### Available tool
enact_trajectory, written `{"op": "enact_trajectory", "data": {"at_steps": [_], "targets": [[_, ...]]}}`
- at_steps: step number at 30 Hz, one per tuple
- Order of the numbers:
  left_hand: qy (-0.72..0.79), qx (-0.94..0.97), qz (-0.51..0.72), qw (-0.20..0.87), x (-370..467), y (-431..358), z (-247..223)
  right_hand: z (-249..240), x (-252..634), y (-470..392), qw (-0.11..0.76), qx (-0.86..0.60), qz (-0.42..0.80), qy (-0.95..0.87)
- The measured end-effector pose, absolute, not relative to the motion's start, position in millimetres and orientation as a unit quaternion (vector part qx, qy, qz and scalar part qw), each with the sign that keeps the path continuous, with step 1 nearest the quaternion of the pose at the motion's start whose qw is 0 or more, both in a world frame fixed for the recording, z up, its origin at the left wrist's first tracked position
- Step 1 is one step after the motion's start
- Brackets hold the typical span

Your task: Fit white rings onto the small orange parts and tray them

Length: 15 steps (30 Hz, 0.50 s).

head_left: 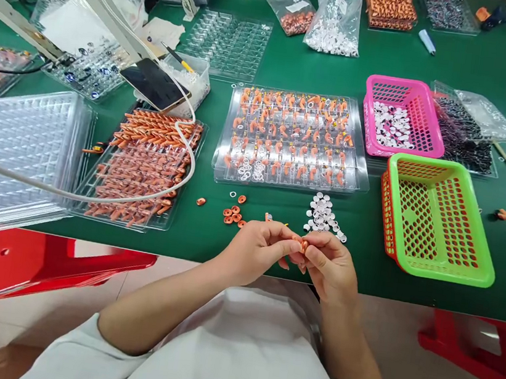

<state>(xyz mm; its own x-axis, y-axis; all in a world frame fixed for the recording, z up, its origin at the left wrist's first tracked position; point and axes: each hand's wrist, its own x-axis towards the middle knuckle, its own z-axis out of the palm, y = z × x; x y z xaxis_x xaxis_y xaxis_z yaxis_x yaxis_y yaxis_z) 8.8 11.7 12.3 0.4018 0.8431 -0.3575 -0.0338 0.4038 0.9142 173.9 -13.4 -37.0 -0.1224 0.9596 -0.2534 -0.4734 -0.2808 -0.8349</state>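
My left hand point(252, 248) and my right hand point(336, 267) meet at the near edge of the table. Between their fingertips they pinch a small orange part point(304, 246), mostly covered by the fingers. Just beyond my right hand lies a pile of small white discs point(321, 211). Several orange ring-shaped pieces point(231, 215) lie beyond my left hand. Another small orange and yellow piece point(268, 217) peeks out behind the left fingers. Farther off, a clear tray point(295, 136) holds rows of orange parts and some white rings.
To the right stand a green basket point(438, 271) and a pink basket point(402, 152) with white pieces. Left are a tray of orange parts point(139, 168), stacked clear trays point(21, 140) and a phone point(155, 84). A white cable point(70, 194) loops across the left side.
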Motion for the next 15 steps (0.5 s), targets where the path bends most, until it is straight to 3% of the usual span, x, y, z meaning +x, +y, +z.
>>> {"op": "enact_trajectory", "data": {"at_steps": [15], "targets": [[0.423, 0.497, 0.338, 0.678, 10.1, 5.3, 8.4, -36.7, 175.7, -13.5, 0.487, -0.411, 0.709, -0.301]]}}
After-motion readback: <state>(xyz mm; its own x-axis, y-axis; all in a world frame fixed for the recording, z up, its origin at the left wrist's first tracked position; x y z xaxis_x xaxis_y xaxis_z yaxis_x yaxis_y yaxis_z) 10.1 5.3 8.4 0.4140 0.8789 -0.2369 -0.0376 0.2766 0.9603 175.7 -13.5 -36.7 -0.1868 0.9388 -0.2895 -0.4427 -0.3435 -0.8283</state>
